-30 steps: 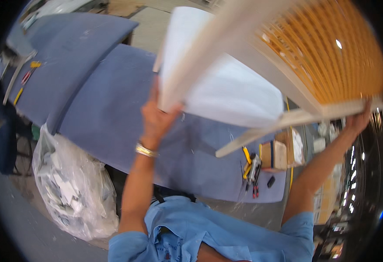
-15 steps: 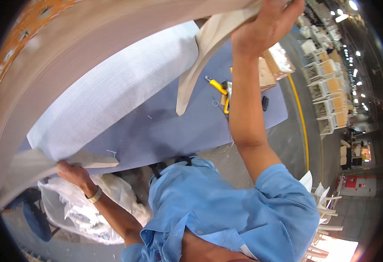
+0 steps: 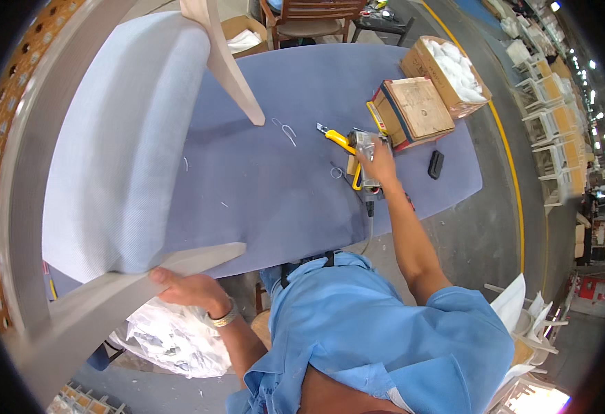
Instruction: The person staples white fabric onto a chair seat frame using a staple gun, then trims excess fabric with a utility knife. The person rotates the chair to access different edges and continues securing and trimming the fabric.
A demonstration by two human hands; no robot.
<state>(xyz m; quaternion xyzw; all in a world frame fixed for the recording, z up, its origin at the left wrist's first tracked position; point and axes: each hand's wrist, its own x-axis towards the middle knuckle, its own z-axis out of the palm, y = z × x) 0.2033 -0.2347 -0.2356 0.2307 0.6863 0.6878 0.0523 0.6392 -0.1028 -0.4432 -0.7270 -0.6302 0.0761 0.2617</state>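
A wooden chair frame (image 3: 23,207) with a light grey fabric seat (image 3: 126,145) is tilted on its side at the left, its legs resting over the padded table. My left hand (image 3: 192,291) grips the near chair leg (image 3: 202,259), thumb on top and fingers mostly hidden beneath. The far chair leg (image 3: 237,90) points over the table, touched by neither hand. At the table's right side, my right hand (image 3: 380,165) is closed round a metal-bodied hand tool (image 3: 367,146) with a cord or hose. A yellow utility knife (image 3: 339,140) lies beside that tool.
Blue-grey padding covers the table (image 3: 275,200). Toward its right end are a wooden-topped box (image 3: 420,110), a carton of white stuffing (image 3: 451,69) and a black block (image 3: 435,165). Bent wire (image 3: 289,134) lies mid-table. A clear plastic bag (image 3: 175,338) stands below the chair.
My right hand has let go of the chair frame's upper part and come down onto the tool. The chair has tipped and shifted left, while my left hand stays on its near leg.
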